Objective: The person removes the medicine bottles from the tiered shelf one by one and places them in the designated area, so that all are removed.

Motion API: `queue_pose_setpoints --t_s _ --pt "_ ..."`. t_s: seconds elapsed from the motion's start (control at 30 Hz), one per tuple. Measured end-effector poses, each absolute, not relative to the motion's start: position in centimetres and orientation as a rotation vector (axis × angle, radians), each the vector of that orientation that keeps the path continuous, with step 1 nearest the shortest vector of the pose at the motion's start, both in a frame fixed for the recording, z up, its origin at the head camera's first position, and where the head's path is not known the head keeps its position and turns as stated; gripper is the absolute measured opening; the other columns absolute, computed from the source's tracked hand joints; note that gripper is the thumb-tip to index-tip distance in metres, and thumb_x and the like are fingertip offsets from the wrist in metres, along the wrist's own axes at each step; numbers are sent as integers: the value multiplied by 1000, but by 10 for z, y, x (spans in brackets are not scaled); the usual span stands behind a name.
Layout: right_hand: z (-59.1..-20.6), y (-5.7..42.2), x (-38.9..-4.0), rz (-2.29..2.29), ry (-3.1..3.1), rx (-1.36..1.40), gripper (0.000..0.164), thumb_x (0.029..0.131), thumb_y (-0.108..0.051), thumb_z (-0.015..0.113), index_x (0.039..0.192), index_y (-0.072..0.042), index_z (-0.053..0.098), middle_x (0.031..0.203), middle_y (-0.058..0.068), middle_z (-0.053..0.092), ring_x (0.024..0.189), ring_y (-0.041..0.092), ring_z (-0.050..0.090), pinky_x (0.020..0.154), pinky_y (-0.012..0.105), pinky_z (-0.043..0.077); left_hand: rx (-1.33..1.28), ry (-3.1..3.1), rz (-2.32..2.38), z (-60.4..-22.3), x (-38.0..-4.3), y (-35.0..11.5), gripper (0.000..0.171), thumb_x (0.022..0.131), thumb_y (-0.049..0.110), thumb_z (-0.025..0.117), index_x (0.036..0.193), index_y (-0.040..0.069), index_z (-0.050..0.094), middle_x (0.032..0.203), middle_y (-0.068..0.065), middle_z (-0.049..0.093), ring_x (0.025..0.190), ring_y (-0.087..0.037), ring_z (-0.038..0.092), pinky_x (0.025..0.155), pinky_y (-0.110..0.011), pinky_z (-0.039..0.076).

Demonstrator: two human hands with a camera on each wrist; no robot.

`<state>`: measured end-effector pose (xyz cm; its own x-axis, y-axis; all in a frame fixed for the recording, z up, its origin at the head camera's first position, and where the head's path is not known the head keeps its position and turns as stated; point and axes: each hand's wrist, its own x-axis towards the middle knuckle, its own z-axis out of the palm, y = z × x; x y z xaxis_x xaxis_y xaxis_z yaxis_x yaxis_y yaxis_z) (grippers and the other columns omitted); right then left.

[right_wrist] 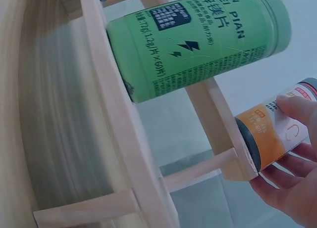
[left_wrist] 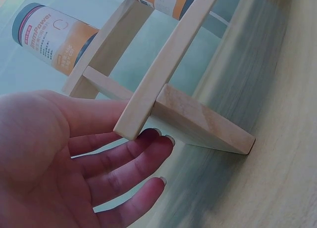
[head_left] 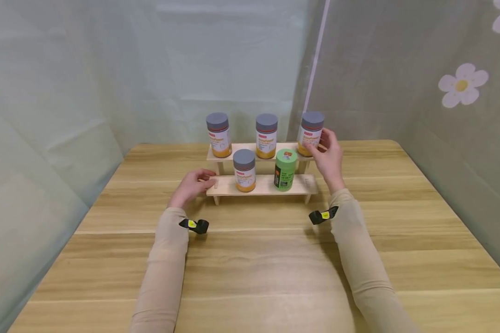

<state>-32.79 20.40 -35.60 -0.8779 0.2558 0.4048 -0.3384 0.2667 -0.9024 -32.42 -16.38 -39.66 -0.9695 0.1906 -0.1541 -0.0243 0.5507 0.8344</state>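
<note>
A two-step wooden rack (head_left: pixel 262 190) stands on the table, carrying several supplement jars. My right hand (head_left: pixel 330 155) holds the grey-lidded jar (head_left: pixel 311 134) at the right end of the upper step, thumb in front and fingers around the far side. The right wrist view shows that jar's base (right_wrist: pixel 249 141) right at the upper board. At the lower step's left end, my left hand (head_left: pixel 193 186) grips the board's end (left_wrist: pixel 136 116), with fingertips (left_wrist: pixel 163 139) showing below it. On the lower step stand a green jar (head_left: pixel 285 170) and another grey-lidded jar (head_left: pixel 245 171).
Two more grey-lidded jars, one at the left (head_left: pixel 219 135) and one in the middle (head_left: pixel 266 136), stand upright on the upper step. Pale curtains (head_left: pixel 233 60) hang behind the wooden table (head_left: pixel 250 277), with a flowered grey one (head_left: pixel 379 83) on the right.
</note>
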Motion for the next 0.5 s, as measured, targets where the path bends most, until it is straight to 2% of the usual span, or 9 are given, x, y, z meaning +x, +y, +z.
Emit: queue_pose_setpoints --t_s 0.13,0.5 --pt "-355 209 -326 1669 -2032 60 58 85 -11 75 135 -1 48 133 20 56 121 31 56 104 43 47 141 2558 1372 -397 -325 -163 42 99 23 55 135 2 50 132 -22 48 108 -27 52 87 -31 49" --pt "-351 224 -327 1687 -1980 -4 56 84 -10 76 133 -5 50 131 17 57 119 24 57 103 37 47 141 2545 1382 -398 -326 -164 43 100 23 54 136 2 49 134 -22 46 111 -28 50 90 -33 48"
